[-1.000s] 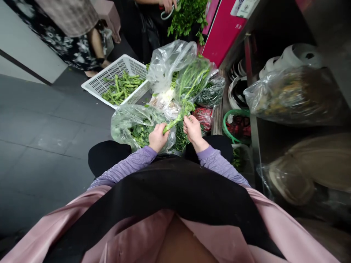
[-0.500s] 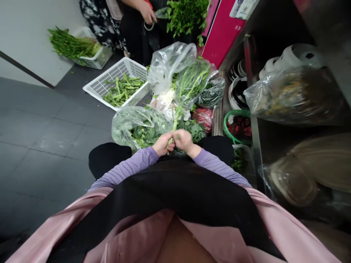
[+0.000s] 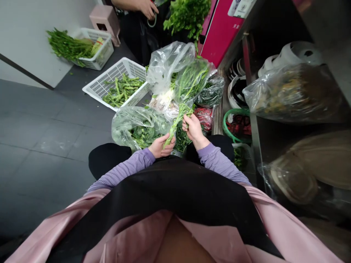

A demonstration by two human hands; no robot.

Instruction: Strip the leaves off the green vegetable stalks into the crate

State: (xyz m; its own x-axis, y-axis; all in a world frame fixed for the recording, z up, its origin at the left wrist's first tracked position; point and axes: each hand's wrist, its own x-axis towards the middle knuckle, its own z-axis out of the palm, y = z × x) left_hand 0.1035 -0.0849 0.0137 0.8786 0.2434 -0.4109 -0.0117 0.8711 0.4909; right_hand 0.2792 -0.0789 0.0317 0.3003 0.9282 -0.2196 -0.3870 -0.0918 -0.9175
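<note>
Stalk [image 3: 174, 127] is clasped by the left hand [image 3: 158, 147]; the right hand [image 3: 194, 128], fingers pinched, has been moved to its leafy top.

The lower part of the green stalk [image 3: 175, 126] was partly covered by the left hand [image 3: 161, 146]. The co-worker [image 3: 135, 34] and leafy bunch [image 3: 188, 16] were cut off by the far edge. Contents of the right shelf bag [image 3: 290, 93] were blurred; small lettering on the pink panel [image 3: 222, 33] was illegible.
</note>
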